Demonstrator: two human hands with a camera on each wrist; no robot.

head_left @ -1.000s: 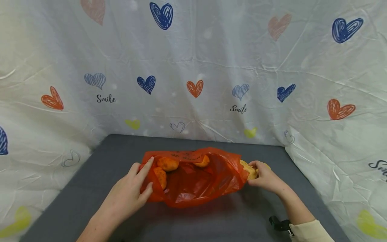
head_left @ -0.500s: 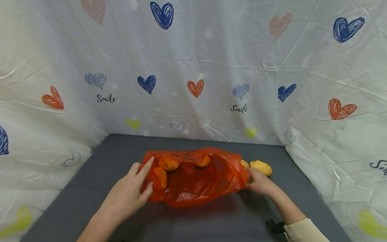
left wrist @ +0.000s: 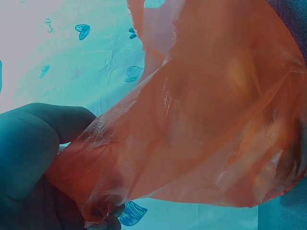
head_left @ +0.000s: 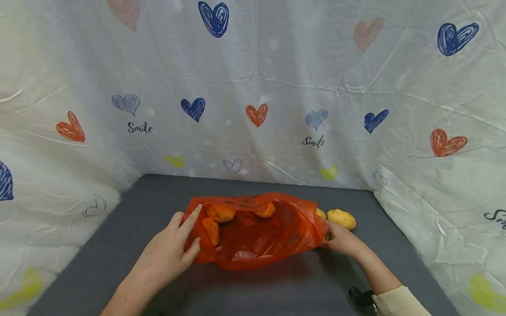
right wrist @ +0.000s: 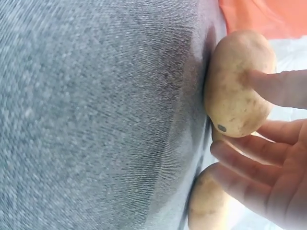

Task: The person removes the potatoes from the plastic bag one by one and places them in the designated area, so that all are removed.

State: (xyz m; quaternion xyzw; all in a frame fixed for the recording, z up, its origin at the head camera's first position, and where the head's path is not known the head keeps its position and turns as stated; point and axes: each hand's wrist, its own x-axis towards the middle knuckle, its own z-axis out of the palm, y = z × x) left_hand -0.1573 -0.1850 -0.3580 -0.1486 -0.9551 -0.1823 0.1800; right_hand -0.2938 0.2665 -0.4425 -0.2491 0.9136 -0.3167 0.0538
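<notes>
From the head camera, a crumpled translucent orange plastic bag lies near the middle of a dark grey felt-like table top, its mouth toward three o'clock. The left hand holds the bag's closed end at nine o'clock, forefinger laid straight along the film and thumb tucked under the fold, pinching it. Three yellow-brown potatoes show through the film as orange lumps: one at eleven o'clock inside, one just beside the left fingers, one at the far wall. The right hand sits at the bag's three o'clock edge; its fingertips are hidden behind the film and its own back, so what they touch cannot be told here. A loose oval potato lies on the table just past that hand, toward one o'clock, and another is half hidden by the bag's rim. A white cloth printed with hearts walls the table in.

The left wrist camera shows mostly orange film; the thumb presses a gathered fold, and the contents are only a blur.

The right wrist camera shows relaxed, spread fingers resting against one smooth potato, without closing on it. A second potato is cut off at six o'clock.
</notes>
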